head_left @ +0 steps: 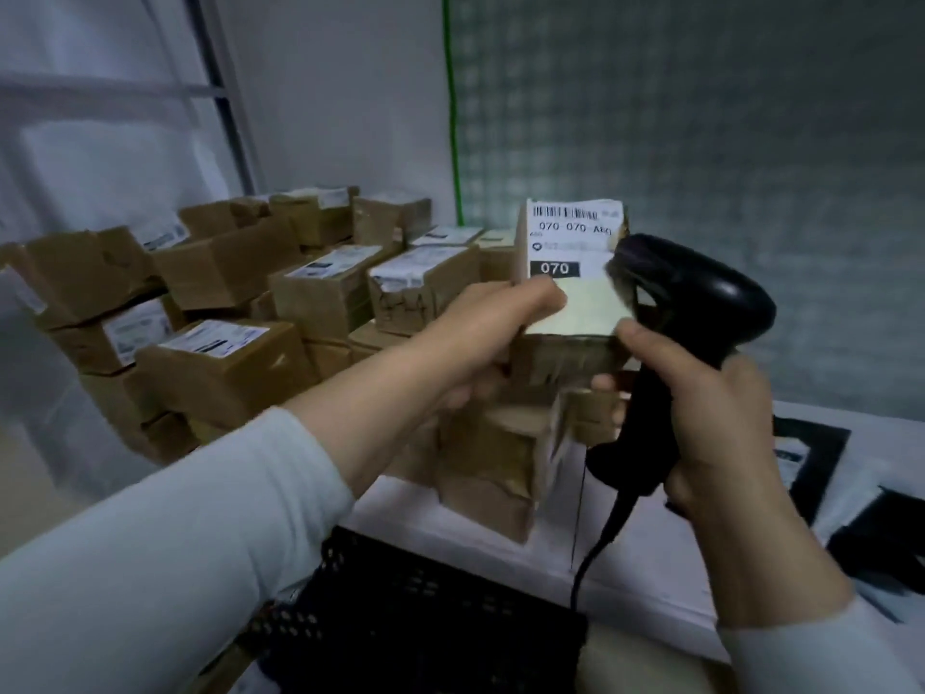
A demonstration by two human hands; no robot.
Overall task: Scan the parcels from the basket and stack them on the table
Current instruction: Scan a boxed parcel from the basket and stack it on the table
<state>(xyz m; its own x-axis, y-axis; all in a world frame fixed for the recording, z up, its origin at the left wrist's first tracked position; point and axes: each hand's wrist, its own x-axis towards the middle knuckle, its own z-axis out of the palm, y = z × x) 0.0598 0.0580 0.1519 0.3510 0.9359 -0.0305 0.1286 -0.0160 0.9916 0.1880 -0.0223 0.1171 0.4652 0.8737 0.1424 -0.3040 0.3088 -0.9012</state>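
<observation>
The left grip (480, 338) is closed around a labelled parcel (575, 298), held up above the far side of the basket (425, 618). The right grip (711, 423) is wrapped around the handle of the scanner (701, 293), whose head sits just beside the label. Beyond the basket, towards its left, many stacked parcels (225, 363) stand on the worktop (650, 568), so much seems done. This parcel looks mid-scan and is not yet stacked. What the basket holds cannot be seen.

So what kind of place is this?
Probably a parcel sorting room: labelled cardboard parcels stacked on the table, a barcode scanner in the right hand, and the left hand holding a labelled parcel up to it.
</observation>
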